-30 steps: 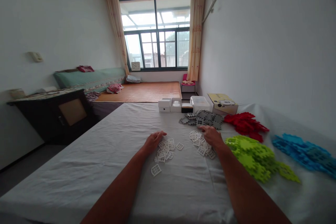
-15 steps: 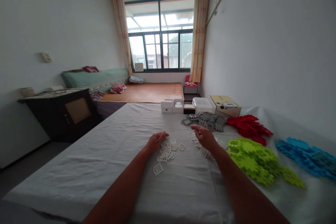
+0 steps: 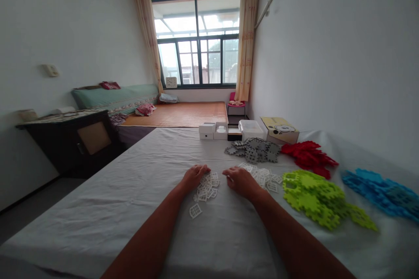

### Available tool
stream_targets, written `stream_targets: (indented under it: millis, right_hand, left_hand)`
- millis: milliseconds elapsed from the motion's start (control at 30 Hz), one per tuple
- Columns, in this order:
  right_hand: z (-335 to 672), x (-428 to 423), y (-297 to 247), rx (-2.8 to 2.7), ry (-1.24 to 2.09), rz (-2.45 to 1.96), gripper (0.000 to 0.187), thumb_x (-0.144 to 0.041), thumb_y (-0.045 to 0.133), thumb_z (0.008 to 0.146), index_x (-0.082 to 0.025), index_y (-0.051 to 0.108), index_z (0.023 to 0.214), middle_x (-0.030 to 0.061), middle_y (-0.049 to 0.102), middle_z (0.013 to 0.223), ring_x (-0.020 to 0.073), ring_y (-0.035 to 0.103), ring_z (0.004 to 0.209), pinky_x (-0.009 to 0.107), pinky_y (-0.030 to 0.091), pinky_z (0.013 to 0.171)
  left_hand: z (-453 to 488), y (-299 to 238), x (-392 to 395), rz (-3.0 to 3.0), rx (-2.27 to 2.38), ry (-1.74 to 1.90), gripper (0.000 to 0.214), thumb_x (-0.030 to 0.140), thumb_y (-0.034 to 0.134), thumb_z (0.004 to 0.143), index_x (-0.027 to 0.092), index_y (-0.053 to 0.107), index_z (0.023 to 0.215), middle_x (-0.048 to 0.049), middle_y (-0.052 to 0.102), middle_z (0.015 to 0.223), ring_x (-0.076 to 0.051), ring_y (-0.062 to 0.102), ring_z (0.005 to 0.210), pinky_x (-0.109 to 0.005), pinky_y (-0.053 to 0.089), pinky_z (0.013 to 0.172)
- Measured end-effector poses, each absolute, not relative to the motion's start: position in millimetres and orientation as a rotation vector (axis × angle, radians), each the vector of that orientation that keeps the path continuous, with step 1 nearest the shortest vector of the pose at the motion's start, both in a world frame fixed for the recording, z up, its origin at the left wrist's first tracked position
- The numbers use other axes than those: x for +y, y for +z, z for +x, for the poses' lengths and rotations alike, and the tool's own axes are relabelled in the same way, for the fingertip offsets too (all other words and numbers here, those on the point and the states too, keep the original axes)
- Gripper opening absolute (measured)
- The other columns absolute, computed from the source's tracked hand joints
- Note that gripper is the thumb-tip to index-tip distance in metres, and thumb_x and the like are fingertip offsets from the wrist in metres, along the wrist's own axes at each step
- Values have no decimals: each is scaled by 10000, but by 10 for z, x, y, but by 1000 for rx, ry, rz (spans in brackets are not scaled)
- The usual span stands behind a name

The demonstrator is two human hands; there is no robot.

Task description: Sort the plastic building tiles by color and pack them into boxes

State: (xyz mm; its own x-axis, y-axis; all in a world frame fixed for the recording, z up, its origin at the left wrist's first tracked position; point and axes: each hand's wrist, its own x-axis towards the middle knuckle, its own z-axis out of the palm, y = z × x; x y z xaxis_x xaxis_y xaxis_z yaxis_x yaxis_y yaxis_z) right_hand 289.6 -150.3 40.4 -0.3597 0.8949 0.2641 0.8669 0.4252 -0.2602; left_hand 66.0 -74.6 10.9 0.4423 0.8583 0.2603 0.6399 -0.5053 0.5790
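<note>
Overall, a table (image 3: 140, 192) under a rumpled pale grey cloth carries everything on hand. By descending size: a lime-green heap of interlocking foam-like panels (image 3: 314, 196) at right, its outermost piece pointing toward the lower right; blue panels (image 3: 379, 189) beyond it, the heap's long axis slanting down to the right; red panels (image 3: 309, 157); grey panels (image 3: 258, 150), spread sideways. Behind the grey lies a row of boxes, including a yellow cartoon carton (image 3: 279, 130) and a clear plastic tub (image 3: 251, 129).

Right hand (image 3: 240, 182): fingers bent and close together, pointing left; contents cannot be told. Left hand (image 3: 196, 176): fingers curled, pointing right toward the other hand; grip likewise indeterminate.

White lattice window pieces: right heap (image 3: 263, 177) just beside the right hand, partly hidden by it; smaller left heap (image 3: 207, 188) just beside the left hand, pieces facing mixed directions. One single window piece (image 3: 195, 211) lies flat nearer the wearer, askew, longer direction apparently lower left to upper right; arched end too small to determine.
</note>
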Motion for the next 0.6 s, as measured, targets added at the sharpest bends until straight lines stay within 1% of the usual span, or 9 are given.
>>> stream_targets:
  millis: [67, 167, 233, 300, 367, 467, 533, 600]
  right_hand:
    - [3010, -1472, 427, -2210, 43, -1612, 330, -142, 395, 815, -193, 630, 1041, 77, 657, 1015, 196, 550, 975, 292, 362, 882]
    - [3202, -1430, 450, -1994, -79, -1840, 279, -184, 421, 827, -211, 636, 1003, 83, 650, 1009, 220, 536, 984, 322, 376, 858]
    - [3237, -1423, 442, -1914, -146, -1885, 270, -216, 443, 835, -218, 638, 1022, 85, 634, 1070, 241, 502, 1037, 342, 381, 866]
    - [3150, -1441, 409, -1970, -121, -1747, 295, -238, 440, 856, -211, 623, 1085, 82, 612, 1138, 236, 471, 1083, 346, 372, 909]
    - [2971, -1478, 357, -2120, -1, -1503, 321, -248, 426, 878, -217, 594, 1149, 63, 612, 1155, 203, 473, 1085, 324, 364, 948]
    - [2692, -1537, 281, -2341, 152, -1188, 341, -242, 455, 878, -264, 559, 1202, 21, 612, 1180, 176, 483, 1073, 307, 373, 952]
    - [2588, -1560, 256, -2416, 178, -1111, 315, -240, 477, 873, -281, 586, 1167, 7, 624, 1165, 173, 499, 1043, 298, 389, 927]
    - [2559, -1568, 256, -2448, 187, -1094, 260, -244, 482, 875, -267, 635, 1083, 7, 657, 1092, 162, 526, 987, 277, 398, 904]
  left_hand:
    - [655, 98, -740, 2311, 1260, 744, 587, 512, 214, 900, 195, 704, 961, -48, 701, 967, -195, 599, 950, -273, 416, 877]
    - [648, 75, -727, 2316, 1252, 741, 598, 519, 207, 901, 195, 707, 952, -45, 702, 971, -196, 597, 956, -272, 416, 876]
    - [645, 65, -722, 2313, 1249, 751, 600, 521, 206, 902, 196, 708, 948, -44, 701, 972, -194, 596, 956, -270, 417, 874]
    - [647, 68, -727, 2309, 1250, 756, 595, 517, 209, 905, 193, 706, 949, -44, 700, 974, -190, 596, 951, -268, 416, 873]
    - [653, 82, -741, 2319, 1248, 755, 581, 504, 214, 910, 193, 703, 950, -42, 700, 973, -184, 593, 948, -266, 411, 878]
    - [663, 106, -765, 2348, 1243, 752, 553, 472, 222, 919, 190, 697, 947, -42, 701, 957, -178, 590, 943, -270, 402, 888]
    - [666, 115, -773, 2357, 1239, 754, 545, 461, 222, 923, 191, 695, 943, -44, 702, 946, -178, 590, 937, -273, 403, 884]
    - [664, 117, -773, 2357, 1229, 752, 539, 461, 224, 925, 198, 695, 937, -42, 703, 946, -176, 591, 934, -271, 404, 877]
